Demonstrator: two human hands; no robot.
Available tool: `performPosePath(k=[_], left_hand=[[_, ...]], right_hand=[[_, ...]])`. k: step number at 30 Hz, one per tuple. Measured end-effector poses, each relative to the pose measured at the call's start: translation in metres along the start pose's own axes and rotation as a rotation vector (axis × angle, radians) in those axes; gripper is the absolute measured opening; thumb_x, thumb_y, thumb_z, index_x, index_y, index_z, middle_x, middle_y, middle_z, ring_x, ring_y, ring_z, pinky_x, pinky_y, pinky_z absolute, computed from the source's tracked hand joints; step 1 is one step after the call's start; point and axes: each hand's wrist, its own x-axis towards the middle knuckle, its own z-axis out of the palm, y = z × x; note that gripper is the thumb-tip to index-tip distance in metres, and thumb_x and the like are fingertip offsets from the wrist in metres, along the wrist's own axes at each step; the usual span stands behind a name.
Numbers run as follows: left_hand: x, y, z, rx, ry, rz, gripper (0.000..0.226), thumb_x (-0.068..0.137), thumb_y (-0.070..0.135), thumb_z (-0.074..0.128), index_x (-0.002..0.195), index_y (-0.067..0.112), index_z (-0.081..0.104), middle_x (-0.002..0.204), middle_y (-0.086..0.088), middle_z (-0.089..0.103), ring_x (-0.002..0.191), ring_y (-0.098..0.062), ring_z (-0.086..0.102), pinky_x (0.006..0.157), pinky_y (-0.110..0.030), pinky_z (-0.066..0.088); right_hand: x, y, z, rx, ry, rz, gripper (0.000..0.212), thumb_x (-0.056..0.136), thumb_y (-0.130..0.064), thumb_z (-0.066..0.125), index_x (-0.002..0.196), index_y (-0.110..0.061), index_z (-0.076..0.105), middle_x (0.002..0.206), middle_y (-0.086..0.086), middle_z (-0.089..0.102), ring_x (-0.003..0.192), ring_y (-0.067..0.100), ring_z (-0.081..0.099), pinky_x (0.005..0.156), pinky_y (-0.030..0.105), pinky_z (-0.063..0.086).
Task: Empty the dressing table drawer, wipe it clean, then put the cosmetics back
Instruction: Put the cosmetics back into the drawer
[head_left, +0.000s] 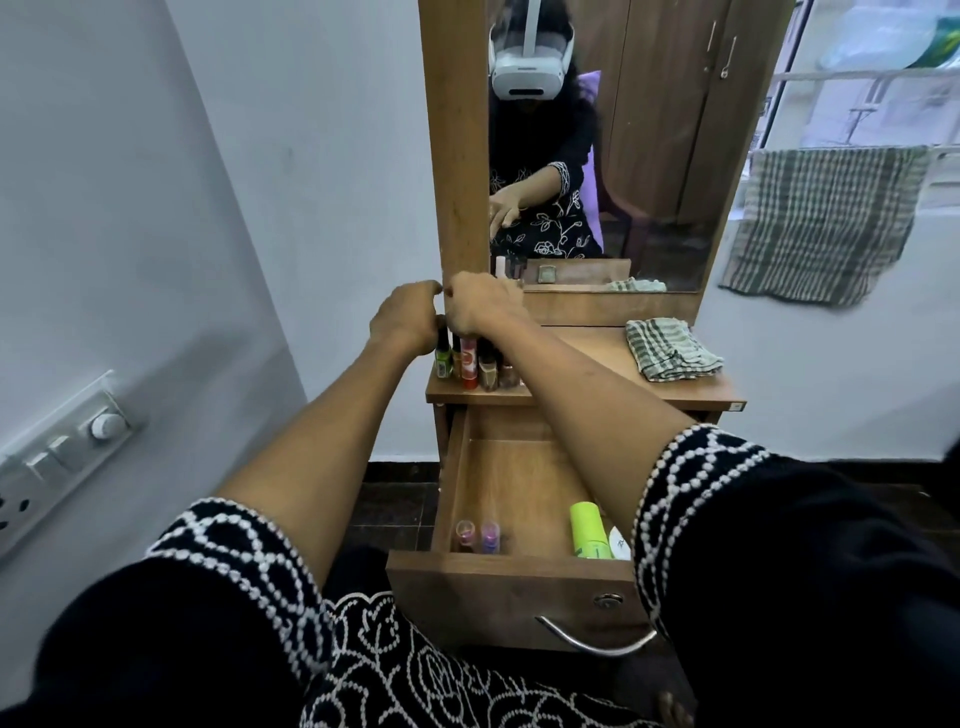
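Black sleeves with white embroidery nearest. Beyond them, the open brown wooden drawer (511, 499) holds two small glitter vials (477, 535) and a green tube (589, 530) at its front. Further, the left hand (408, 317) and right hand (483, 306) close over the caps of upright nail-polish bottles (470, 364) on the tabletop; actual grasp unclear. Right of the hands, a checked cloth (670, 348). Likely mid-emptying; next, fetch the remaining drawer items.
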Motion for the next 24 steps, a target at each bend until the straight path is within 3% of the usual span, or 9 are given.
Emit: performPosePath(k=[3, 6, 14, 17, 20, 23, 24], left_hand=[[0.002, -0.001, 0.003, 0.007, -0.081, -0.018, 0.038, 0.086, 0.007, 0.063, 0.124, 0.011, 0.058, 0.116, -0.015, 0.064, 0.102, -0.033, 0.061, 0.082, -0.039, 0.052], [0.002, -0.002, 0.006, 0.002, -0.056, -0.019, 0.027, 0.085, 0.004, 0.062, 0.112, 0.01, 0.063, 0.108, -0.015, 0.066, 0.093, -0.033, 0.063, 0.077, -0.038, 0.053], [-0.002, -0.003, 0.007, 0.044, 0.003, -0.006, 0.02, 0.085, 0.002, 0.053, 0.105, 0.008, 0.053, 0.108, -0.017, 0.06, 0.092, -0.035, 0.057, 0.065, -0.035, 0.041], [-0.004, -0.002, 0.006, 0.051, 0.005, 0.0, 0.022, 0.085, 0.001, 0.054, 0.106, 0.007, 0.053, 0.107, -0.017, 0.06, 0.091, -0.034, 0.057, 0.064, -0.035, 0.041], [-0.006, -0.003, -0.002, 0.059, 0.03, 0.0, 0.022, 0.085, 0.0, 0.052, 0.106, 0.007, 0.053, 0.107, -0.017, 0.06, 0.092, -0.035, 0.057, 0.066, -0.036, 0.044], [-0.009, -0.004, -0.02, 0.069, 0.091, 0.0, 0.021, 0.086, 0.002, 0.05, 0.106, 0.007, 0.055, 0.108, -0.017, 0.06, 0.094, -0.036, 0.057, 0.07, -0.038, 0.045], [-0.012, -0.003, -0.028, 0.063, 0.114, 0.008, 0.021, 0.087, 0.003, 0.05, 0.106, 0.008, 0.056, 0.108, -0.017, 0.061, 0.094, -0.036, 0.057, 0.07, -0.038, 0.045]], right_hand=[[0.003, -0.002, 0.003, -0.031, -0.041, -0.004, 0.022, 0.084, -0.012, 0.059, 0.106, -0.014, 0.061, 0.113, 0.007, 0.065, 0.115, 0.025, 0.057, 0.115, 0.04, 0.017], [0.006, -0.001, 0.005, -0.047, -0.028, -0.016, 0.019, 0.084, -0.009, 0.057, 0.101, -0.015, 0.061, 0.108, 0.007, 0.067, 0.113, 0.024, 0.058, 0.118, 0.042, 0.003], [0.009, -0.002, 0.007, -0.065, 0.001, -0.033, 0.011, 0.082, -0.012, 0.058, 0.084, -0.019, 0.05, 0.092, 0.004, 0.066, 0.108, 0.022, 0.06, 0.118, 0.043, -0.007], [0.008, -0.004, 0.008, -0.068, 0.007, -0.042, 0.012, 0.081, -0.013, 0.06, 0.085, -0.018, 0.05, 0.091, 0.004, 0.066, 0.104, 0.021, 0.061, 0.118, 0.042, -0.003], [0.006, -0.007, 0.006, -0.014, 0.056, -0.042, 0.019, 0.08, -0.013, 0.062, 0.099, -0.015, 0.061, 0.101, 0.005, 0.068, 0.106, 0.021, 0.06, 0.116, 0.039, 0.017], [0.001, -0.008, -0.001, 0.088, 0.148, -0.077, 0.021, 0.081, -0.013, 0.062, 0.102, -0.013, 0.065, 0.103, 0.008, 0.068, 0.113, 0.025, 0.056, 0.118, 0.038, 0.009], [-0.002, -0.008, -0.004, 0.147, 0.163, -0.085, 0.022, 0.082, -0.013, 0.061, 0.103, -0.013, 0.067, 0.104, 0.009, 0.068, 0.117, 0.028, 0.053, 0.117, 0.039, 0.014]])
